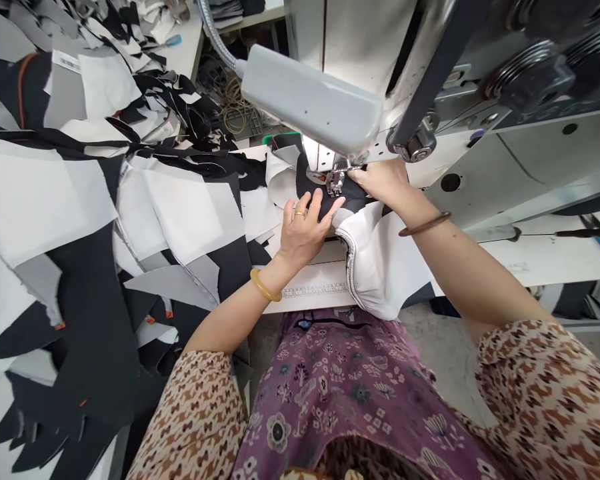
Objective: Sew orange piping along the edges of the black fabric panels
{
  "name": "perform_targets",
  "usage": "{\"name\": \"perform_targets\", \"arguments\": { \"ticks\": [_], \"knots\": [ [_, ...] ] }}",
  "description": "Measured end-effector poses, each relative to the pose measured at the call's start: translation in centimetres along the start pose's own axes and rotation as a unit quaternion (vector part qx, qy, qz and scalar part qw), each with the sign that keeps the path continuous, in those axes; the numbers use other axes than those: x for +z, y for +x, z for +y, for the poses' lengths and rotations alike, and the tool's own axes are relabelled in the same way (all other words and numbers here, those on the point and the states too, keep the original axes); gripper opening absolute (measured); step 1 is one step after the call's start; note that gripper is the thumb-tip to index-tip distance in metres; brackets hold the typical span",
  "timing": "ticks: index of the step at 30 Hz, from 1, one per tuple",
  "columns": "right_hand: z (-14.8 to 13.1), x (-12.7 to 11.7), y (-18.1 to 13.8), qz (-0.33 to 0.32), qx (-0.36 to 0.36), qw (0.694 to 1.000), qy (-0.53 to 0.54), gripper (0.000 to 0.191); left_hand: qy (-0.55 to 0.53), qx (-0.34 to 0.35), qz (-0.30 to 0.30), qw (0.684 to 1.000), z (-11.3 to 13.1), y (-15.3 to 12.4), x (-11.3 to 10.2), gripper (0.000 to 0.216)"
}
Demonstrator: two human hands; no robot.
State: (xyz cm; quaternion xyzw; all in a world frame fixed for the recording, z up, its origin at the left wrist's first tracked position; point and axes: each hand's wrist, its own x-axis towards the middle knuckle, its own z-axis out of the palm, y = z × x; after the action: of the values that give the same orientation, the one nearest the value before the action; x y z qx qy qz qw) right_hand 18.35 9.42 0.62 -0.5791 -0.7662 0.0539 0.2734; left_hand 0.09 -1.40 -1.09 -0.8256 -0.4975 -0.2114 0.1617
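Note:
My left hand (306, 227) lies flat with fingers spread on a black-and-white fabric piece (375, 257), just left of the sewing machine's presser foot (335, 183). A ring and a yellow bangle show on that hand and wrist. My right hand (380, 181) rests on the dark part of the same fabric right beside the presser foot, fingers bent and pressed down on the cloth. The white part of the piece hangs over the table's front edge toward my lap.
The grey sewing machine (480, 100) fills the upper right, with its lamp (310, 100) over the needle. A large heap of black and white cut fabric pieces (105, 220) covers the left. A ruler strip (315, 291) runs along the white table's edge.

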Motion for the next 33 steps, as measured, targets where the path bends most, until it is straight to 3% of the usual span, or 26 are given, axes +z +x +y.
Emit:
{"name": "perform_targets", "arguments": {
  "ticks": [3,7,11,15,17,19,22,24,28,33],
  "knots": [
    [-2.5,-3.2,-3.9,0.016,0.028,0.998,0.061,0.028,-0.007,-0.007,-0.015,1.000,0.0,0.1,-0.1,0.043],
    [-6.3,-5.5,-10.5,-0.011,-0.055,0.994,0.092,0.050,-0.006,-0.009,-0.013,1.000,0.1,0.0,0.0,0.040],
    [-9.2,-3.7,-14.0,-0.023,-0.022,0.998,0.048,0.054,-0.008,0.003,0.016,1.000,-0.2,-0.2,0.5,0.040],
    [-10.8,-0.9,-14.9,0.032,0.032,0.999,-0.006,0.031,-0.011,-0.014,0.013,1.000,-0.4,-0.1,0.3,0.040],
    [-10.5,-0.5,-14.9,0.056,0.013,0.998,-0.027,0.015,-0.011,-0.022,-0.008,1.000,-0.3,0.1,-0.3,0.041],
    [-9.2,-1.1,-14.6,0.062,-0.074,0.994,-0.045,0.019,-0.007,-0.011,-0.028,1.000,-0.3,0.3,-1.0,0.043],
    [-6.4,-3.5,-13.5,0.005,-0.248,0.966,-0.073,0.030,0.001,0.013,-0.023,1.000,-0.4,0.6,-1.4,0.042],
    [-4.9,-5.3,-12.5,-0.053,-0.327,0.937,-0.113,0.029,-0.004,0.038,0.003,0.999,-0.6,0.7,-1.1,0.037],
    [-4.1,-7.0,-11.4,-0.116,-0.364,0.903,-0.195,0.024,-0.050,0.116,0.032,0.991,-1.1,0.7,-0.2,0.028],
    [-3.8,-6.2,-11.7,-0.113,-0.350,0.912,-0.181,0.025,-0.084,0.146,0.028,0.985,-1.5,0.3,0.0,0.027]
  ]
}}
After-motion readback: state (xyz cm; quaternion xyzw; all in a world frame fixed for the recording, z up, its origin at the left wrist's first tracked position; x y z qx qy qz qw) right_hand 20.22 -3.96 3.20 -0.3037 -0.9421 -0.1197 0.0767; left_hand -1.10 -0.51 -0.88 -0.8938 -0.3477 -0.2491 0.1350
